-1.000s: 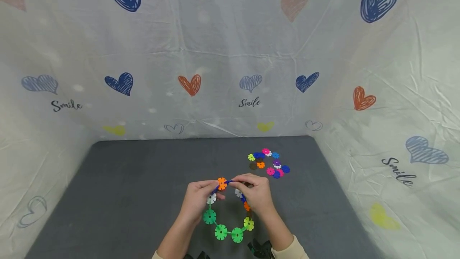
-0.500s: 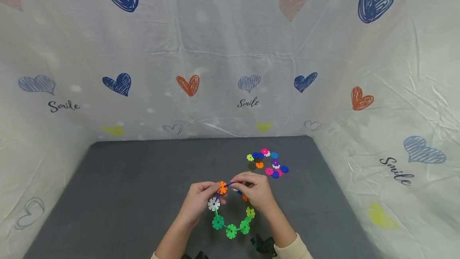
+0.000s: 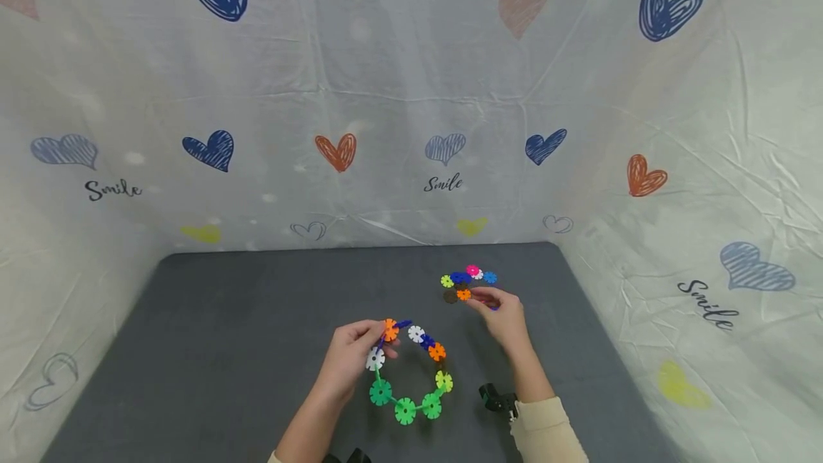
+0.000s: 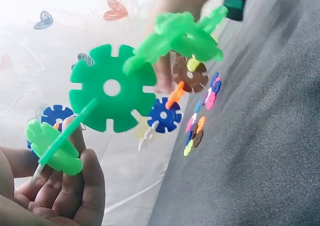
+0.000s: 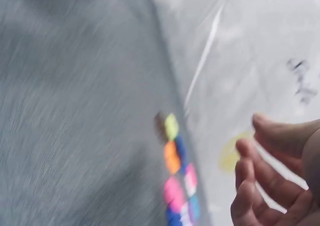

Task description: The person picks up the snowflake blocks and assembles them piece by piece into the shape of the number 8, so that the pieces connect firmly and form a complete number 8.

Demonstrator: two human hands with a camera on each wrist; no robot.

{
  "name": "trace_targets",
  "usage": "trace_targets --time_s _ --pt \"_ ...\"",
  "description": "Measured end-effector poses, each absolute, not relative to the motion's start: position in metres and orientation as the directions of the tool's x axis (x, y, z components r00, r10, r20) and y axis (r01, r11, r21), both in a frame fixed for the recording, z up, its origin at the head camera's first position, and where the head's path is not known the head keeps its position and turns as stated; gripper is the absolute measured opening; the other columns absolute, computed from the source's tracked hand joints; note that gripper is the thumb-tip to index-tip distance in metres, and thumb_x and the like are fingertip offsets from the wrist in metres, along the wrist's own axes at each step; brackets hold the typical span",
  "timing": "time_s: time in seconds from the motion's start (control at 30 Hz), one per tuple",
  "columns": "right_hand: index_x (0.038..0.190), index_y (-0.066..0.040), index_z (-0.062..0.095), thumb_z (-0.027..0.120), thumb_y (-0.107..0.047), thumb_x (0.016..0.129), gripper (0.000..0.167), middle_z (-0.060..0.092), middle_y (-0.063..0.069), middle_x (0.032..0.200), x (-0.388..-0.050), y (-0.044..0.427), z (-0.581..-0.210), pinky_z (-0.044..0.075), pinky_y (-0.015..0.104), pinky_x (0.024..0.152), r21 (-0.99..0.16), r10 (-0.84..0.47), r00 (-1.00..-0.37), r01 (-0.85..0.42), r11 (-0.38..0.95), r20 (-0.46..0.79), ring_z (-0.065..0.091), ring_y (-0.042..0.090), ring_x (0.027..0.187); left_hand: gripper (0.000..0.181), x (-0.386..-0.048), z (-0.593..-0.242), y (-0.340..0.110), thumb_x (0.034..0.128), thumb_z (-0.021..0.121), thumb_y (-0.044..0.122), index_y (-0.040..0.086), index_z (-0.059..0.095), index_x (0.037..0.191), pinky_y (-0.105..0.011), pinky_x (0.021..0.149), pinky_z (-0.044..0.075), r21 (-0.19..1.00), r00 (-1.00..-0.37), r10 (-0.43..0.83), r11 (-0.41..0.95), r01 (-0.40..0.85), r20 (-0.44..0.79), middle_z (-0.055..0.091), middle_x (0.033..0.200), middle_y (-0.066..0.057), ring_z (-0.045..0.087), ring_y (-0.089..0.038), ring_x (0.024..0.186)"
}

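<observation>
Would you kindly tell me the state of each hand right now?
Left hand: holding the multicoloured chain of notched, flower-shaped plastic discs.
Right hand: open, holding nothing.

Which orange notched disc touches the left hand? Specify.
Head view: the leftmost orange disc, touching the left hand; the middle orange disc and rightmost orange disc sit apart.

Table [image 3: 225, 356]: broad room left of the left hand [image 3: 350, 350]
Between hands: a passage, the disc chain [image 3: 381, 392] obstructing its near part
Right hand [image 3: 504, 316]: loose discs [image 3: 459, 278] close ahead
Far edge: curtain [image 3: 379, 63] bars passage
</observation>
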State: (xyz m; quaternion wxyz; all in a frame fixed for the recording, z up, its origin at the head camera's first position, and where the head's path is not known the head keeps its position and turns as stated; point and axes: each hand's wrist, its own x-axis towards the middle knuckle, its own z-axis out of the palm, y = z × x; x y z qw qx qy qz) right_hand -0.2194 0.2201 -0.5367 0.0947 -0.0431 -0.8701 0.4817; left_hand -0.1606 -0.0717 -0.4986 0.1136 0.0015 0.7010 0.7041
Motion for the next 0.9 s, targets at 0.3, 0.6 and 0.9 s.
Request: trace_targets --time_s 0.3,0.6,0.9 --pt "0.118 -0.006 0.074 0.078 -0.02 0.09 0.032 0.07 0.02 0.12 -0.23 0.237 -0.568 0.051 0.054 0.092 -0.686 0.268 -0.963 0.173 0.707 0.033 0.064 0.039 0.11 0.034 -0.162 -0.497 -0.072 0.1041 0.057 0.027 -0.003 0.073 0.107 -0.046 0.101 0.051 0.984 -0.973 0.146 -0.004 -0.179 -0.177 0.076 0.092 -0.019 0.074 -0.034 0.08" --pt "0.111 -0.008 0.077 0.075 -0.025 0.093 0.025 0.074 0.012 0.102 -0.224 0.226 -0.567 0.053 0.037 0.071 -0.727 0.255 -0.963 0.112 0.677 0.089 0.063 0.024 0.082 0.031 -0.164 -0.497 -0.072 0.1039 0.058 0.025 -0.001 0.074 0.105 -0.045 0.102 0.05 0.984 -0.975 0.141 -0.009 -0.177 -0.174 0.076 0.087 -0.012 0.074 -0.025 0.075" --pt "0.139 -0.009 0.059 0.047 -0.042 0.107 0.048 0.068 0.019 0.127 -0.186 0.17 -0.521 0.058 0.04 0.081 -0.953 -0.255 -0.959 0.045 0.3 -0.126 0.067 0.034 0.108 0.032 -0.17 -0.5 -0.07 0.105 0.056 0.024 -0.003 0.073 0.108 -0.04 0.096 0.053 0.982 -0.978 0.11 -0.044 -0.182 -0.176 0.075 0.094 -0.021 0.073 -0.038 0.083"
